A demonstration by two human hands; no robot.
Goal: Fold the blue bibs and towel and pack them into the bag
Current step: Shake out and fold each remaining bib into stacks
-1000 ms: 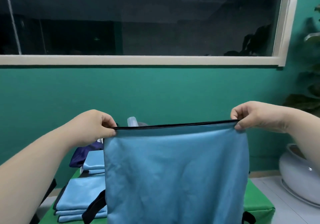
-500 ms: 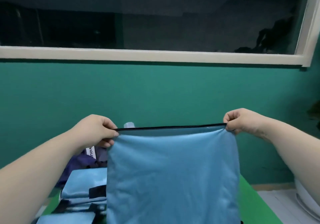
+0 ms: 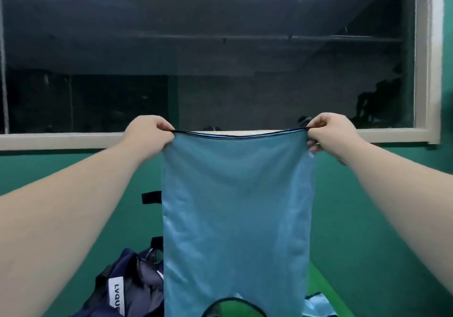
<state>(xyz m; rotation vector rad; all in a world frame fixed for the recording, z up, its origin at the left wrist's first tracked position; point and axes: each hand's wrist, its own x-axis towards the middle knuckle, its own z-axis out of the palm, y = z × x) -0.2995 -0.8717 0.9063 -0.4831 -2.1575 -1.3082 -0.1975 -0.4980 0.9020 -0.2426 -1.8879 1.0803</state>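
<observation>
Blue bib (image 3: 235, 206) held up at full hang, both hands on its top edge.

Left hand (image 3: 149, 133) pinches the top left corner of the bib, fingers curled over the black-trimmed hem. Right hand (image 3: 328, 131) pinches the top right corner the same way. The hem sags slightly between them, level with the window sill (image 3: 61, 140). The bib hangs flat and upright in front of the green wall. Black strap tabs (image 3: 151, 197) stick out from its left edge, and a black-trimmed curved cutout at the bottom shows green through it. The navy bag (image 3: 132, 289), with a white label, sits low left on the green surface (image 3: 318, 282), partly behind the bib. A further piece of blue cloth (image 3: 318, 305) lies low right on the surface.
</observation>
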